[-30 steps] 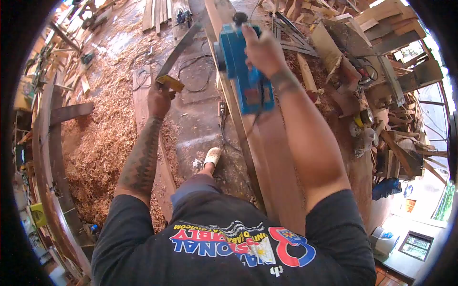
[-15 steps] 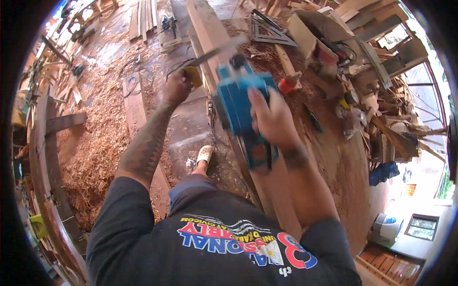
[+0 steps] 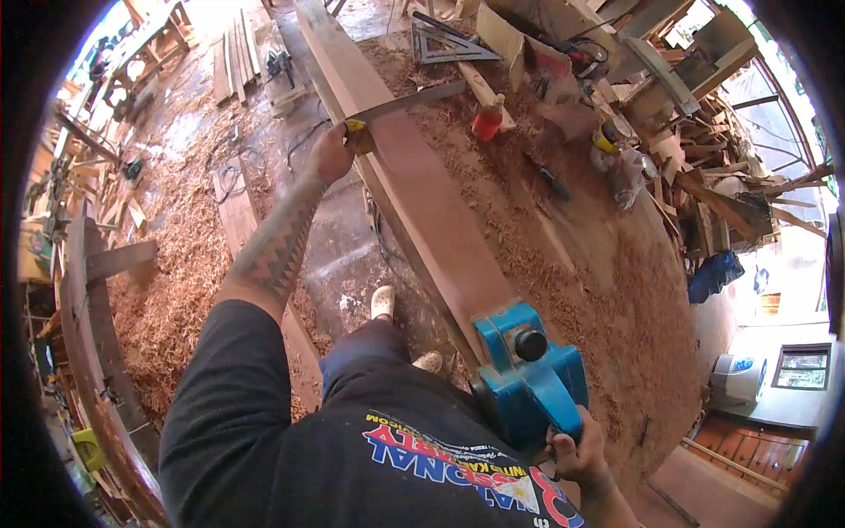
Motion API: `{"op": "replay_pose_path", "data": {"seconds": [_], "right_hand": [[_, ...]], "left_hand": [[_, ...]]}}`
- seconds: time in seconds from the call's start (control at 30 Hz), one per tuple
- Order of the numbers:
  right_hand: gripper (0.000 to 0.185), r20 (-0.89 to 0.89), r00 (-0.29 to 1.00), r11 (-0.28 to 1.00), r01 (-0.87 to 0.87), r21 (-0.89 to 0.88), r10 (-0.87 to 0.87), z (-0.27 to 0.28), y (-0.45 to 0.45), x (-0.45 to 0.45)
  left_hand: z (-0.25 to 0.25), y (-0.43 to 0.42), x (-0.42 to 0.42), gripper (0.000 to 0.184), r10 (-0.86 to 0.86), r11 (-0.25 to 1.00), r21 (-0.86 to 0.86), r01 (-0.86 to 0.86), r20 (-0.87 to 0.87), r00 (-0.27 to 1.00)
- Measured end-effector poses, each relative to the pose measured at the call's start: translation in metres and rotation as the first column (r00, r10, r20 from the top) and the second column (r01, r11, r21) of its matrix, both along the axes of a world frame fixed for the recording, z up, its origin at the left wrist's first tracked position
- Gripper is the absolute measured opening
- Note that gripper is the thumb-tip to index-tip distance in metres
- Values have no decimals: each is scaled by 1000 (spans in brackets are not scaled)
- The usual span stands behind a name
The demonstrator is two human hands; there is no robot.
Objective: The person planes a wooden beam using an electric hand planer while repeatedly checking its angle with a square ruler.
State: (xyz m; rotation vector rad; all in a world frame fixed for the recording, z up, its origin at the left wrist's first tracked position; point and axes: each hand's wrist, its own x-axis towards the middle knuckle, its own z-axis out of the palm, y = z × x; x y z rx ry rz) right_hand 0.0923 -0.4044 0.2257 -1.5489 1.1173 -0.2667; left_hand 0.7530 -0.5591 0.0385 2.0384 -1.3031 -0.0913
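My left hand (image 3: 332, 155) is closed around the yellow handle of a try square (image 3: 414, 101); its long metal blade lies across the wooden plank (image 3: 431, 207). The plank runs from the far end of the bench toward my body, and its top face looks smooth. Low on the right, my right hand (image 3: 578, 447) grips the rear handle of a teal electric planer (image 3: 528, 374). The planer sits at the plank's near end, close beside my shirt, its black front knob facing up.
Wood shavings (image 3: 176, 326) cover the floor at left. Right of the plank lie a triangular speed square (image 3: 453, 46), an orange-red object (image 3: 486, 121) and a green-handled tool (image 3: 553, 182). Scrap wood (image 3: 704, 194) is heaped at far right. A loose board (image 3: 236, 207) lies on the left.
My right hand has drawn the planer back toward my body along the plank. The try square, raised and blurred before, now lies across the plank. The view has shifted.
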Motion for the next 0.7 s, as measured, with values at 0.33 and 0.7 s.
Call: {"op": "replay_pose_path", "data": {"seconds": [0.33, 0.7], "right_hand": [[51, 58, 985, 975, -150, -166, 162, -5, -128, 235], [47, 239, 892, 859, -249, -447, 383, -39, -332, 588]], "left_hand": [[-35, 4, 14, 27, 5, 987, -149, -62, -357, 934], [-189, 238, 21, 32, 188, 890, -29, -456, -887, 422]]}}
